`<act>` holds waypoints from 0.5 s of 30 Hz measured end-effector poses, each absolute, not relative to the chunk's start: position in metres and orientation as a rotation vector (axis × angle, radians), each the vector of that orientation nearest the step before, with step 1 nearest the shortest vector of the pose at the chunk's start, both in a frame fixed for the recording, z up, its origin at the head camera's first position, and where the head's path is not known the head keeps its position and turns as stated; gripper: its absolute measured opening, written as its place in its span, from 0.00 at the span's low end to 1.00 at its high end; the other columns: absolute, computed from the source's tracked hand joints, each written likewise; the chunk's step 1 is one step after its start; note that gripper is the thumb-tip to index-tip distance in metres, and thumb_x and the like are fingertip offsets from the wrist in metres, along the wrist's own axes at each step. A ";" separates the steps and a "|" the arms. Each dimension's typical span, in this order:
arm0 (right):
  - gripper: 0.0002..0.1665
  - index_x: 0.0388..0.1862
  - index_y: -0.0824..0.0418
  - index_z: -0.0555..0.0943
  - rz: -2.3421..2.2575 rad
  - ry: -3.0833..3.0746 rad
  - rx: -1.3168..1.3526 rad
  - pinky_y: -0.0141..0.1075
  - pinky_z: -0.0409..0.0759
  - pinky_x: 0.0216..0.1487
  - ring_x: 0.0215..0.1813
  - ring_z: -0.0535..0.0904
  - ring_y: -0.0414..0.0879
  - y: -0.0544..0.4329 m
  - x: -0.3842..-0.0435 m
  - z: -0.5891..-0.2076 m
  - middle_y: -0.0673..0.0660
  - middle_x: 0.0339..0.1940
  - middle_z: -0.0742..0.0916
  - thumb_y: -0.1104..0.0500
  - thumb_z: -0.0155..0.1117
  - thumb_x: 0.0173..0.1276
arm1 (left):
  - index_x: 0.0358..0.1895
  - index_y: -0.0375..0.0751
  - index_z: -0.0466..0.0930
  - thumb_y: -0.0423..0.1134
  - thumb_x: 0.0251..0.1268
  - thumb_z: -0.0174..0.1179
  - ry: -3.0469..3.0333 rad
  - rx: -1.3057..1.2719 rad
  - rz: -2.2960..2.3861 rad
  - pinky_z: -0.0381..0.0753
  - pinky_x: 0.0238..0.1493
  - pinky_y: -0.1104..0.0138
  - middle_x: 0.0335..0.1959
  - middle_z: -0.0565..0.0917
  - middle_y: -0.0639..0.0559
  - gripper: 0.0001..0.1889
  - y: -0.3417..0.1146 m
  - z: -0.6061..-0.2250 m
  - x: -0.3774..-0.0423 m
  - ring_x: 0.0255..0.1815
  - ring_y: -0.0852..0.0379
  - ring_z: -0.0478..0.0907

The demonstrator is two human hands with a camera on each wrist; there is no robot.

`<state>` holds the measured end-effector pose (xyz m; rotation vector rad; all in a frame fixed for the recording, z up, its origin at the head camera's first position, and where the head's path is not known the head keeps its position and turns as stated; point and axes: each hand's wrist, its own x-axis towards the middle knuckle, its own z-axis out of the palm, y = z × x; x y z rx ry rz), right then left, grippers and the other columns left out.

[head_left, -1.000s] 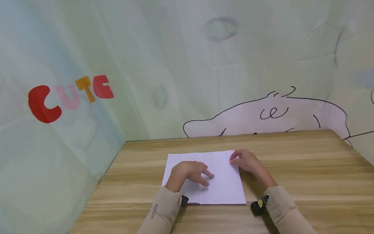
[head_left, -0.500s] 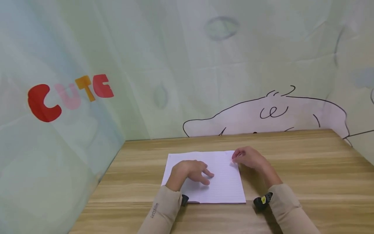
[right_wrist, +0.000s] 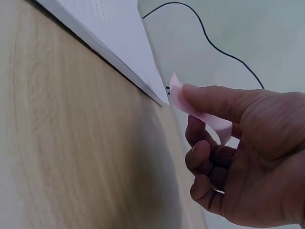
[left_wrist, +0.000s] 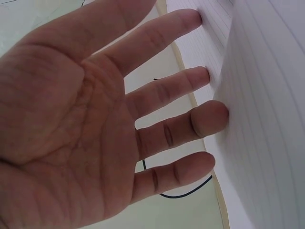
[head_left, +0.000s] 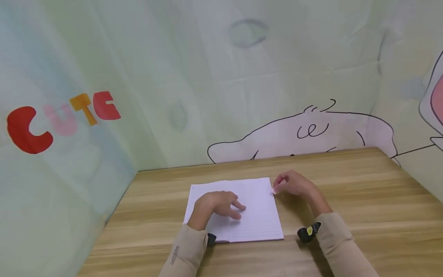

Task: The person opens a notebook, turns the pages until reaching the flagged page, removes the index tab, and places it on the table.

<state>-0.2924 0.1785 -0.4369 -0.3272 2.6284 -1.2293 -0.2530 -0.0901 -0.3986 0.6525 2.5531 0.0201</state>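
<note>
An open notebook (head_left: 257, 215) with lined white pages lies on the wooden table. My left hand (head_left: 219, 204) rests on it near the middle, and its spread, mostly straight fingers (left_wrist: 167, 90) touch the page in the left wrist view. Just off the notebook's upper right edge, my right hand (head_left: 292, 182) pinches a small pink paper slip (right_wrist: 214, 123) between thumb and fingers. The slip is slightly curved and hangs apart from the notebook in the right wrist view. My other right fingers are curled in.
The wooden table (head_left: 363, 200) extends on both sides of the notebook. Behind and to the left stands a pale fabric backdrop (head_left: 194, 77) with coloured letters and a line-drawn cartoon. Each wrist wears a black camera (head_left: 309, 232).
My right hand has moved from over the page's upper right corner to just beyond its edge, carrying the pink slip. The left hand stays on the page. The head view has turned slightly right.
</note>
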 end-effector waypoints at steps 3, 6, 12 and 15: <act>0.08 0.35 0.62 0.84 -1.188 2.636 -0.295 0.39 0.68 0.39 0.38 0.72 0.48 0.180 -0.292 -0.439 0.54 0.32 0.83 0.60 0.73 0.61 | 0.63 0.63 0.81 0.52 0.69 0.62 2.551 0.655 0.027 0.60 0.72 0.52 0.73 0.70 0.50 0.20 -0.091 -0.400 -0.251 0.75 0.48 0.62; 0.10 0.36 0.62 0.84 -1.147 2.634 -0.256 0.39 0.68 0.39 0.38 0.73 0.49 0.182 -0.292 -0.439 0.54 0.32 0.82 0.58 0.75 0.61 | 0.63 0.63 0.81 0.52 0.69 0.62 2.547 0.655 0.029 0.60 0.72 0.52 0.73 0.70 0.51 0.20 -0.092 -0.400 -0.251 0.75 0.48 0.61; 0.10 0.36 0.62 0.84 -1.057 2.657 -0.220 0.40 0.69 0.40 0.39 0.73 0.49 0.186 -0.291 -0.438 0.54 0.33 0.82 0.57 0.75 0.60 | 0.63 0.63 0.81 0.52 0.69 0.62 2.549 0.658 0.036 0.59 0.73 0.52 0.73 0.69 0.51 0.20 -0.092 -0.399 -0.253 0.76 0.49 0.61; 0.09 0.33 0.63 0.84 -1.045 2.677 -0.232 0.39 0.69 0.39 0.37 0.73 0.48 0.187 -0.290 -0.439 0.54 0.31 0.82 0.59 0.75 0.59 | 0.63 0.63 0.81 0.53 0.69 0.62 2.542 0.647 0.042 0.59 0.73 0.52 0.73 0.69 0.51 0.21 -0.094 -0.401 -0.252 0.76 0.49 0.61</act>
